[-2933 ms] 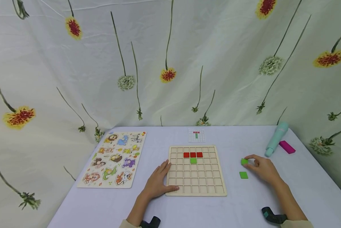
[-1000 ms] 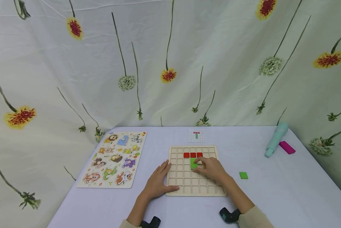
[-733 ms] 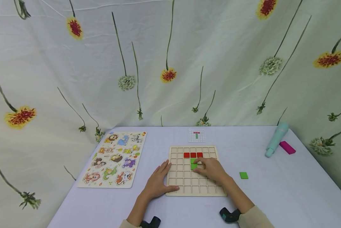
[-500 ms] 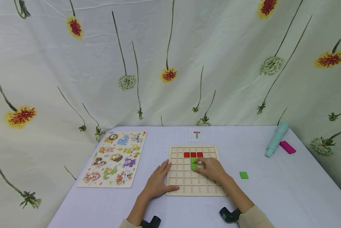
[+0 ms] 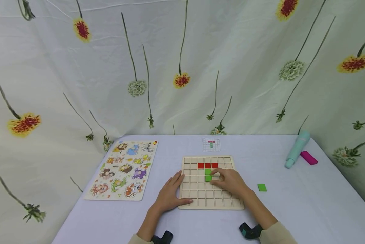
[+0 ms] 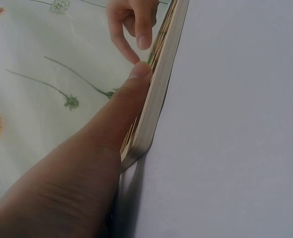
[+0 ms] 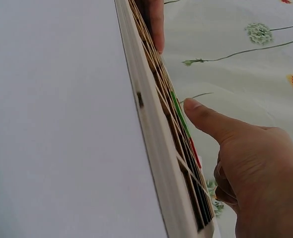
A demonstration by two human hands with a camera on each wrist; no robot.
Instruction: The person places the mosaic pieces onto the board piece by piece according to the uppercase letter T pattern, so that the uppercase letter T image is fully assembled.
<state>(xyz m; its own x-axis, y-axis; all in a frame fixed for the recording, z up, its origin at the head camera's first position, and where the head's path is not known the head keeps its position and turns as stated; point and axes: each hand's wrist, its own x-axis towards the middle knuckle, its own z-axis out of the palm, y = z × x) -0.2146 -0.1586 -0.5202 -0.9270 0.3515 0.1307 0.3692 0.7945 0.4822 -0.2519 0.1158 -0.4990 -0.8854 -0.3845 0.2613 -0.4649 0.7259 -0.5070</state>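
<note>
A square wooden grid board (image 5: 197,193) lies on the table. Three red tiles (image 5: 207,165) form a row in it, with two green tiles (image 5: 208,178) in a column below the middle one. My left hand (image 5: 168,193) rests along the board's left edge, fingers straight, thumb over the near left corner. Over the board, just right of the lower green tile, is my right hand (image 5: 231,183), index finger and thumb apart. In the right wrist view its thumb (image 7: 206,116) is above the board, apart from the green tile. A loose green tile (image 5: 262,187) lies right of the board.
A pattern card (image 5: 211,145) with a red and green T lies behind the board. At left is an animal puzzle board (image 5: 121,169). A teal cylinder (image 5: 297,149) and a magenta block (image 5: 308,158) lie at the back right. A flowered cloth hangs behind the table.
My right hand took one green tile from the table at right, and it now sits in the grid below the first green one. The fingers have just eased slightly right. My left hand stays still.
</note>
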